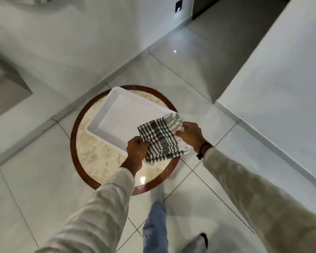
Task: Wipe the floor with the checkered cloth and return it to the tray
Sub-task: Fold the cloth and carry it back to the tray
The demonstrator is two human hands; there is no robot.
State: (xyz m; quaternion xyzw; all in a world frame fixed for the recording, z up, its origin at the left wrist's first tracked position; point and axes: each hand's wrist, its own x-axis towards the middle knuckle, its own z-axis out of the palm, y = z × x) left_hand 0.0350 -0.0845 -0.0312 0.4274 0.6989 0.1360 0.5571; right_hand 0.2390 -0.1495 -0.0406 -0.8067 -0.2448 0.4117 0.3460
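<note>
The checkered cloth (161,138), dark green and white, is folded and held over the near right corner of the white tray (106,115). My left hand (137,149) pinches its near left edge. My right hand (191,136) grips its right side. The tray's bare inside shows to the left of the cloth. It rests on a round table (91,154) with a marble top and a dark red rim. The glossy pale tiled floor (44,179) surrounds the table.
White walls (281,79) stand to the right and at the back left, with a corner jutting out near the table. My leg in blue jeans (156,229) stands just below the table's near rim. A passage opens at the upper right.
</note>
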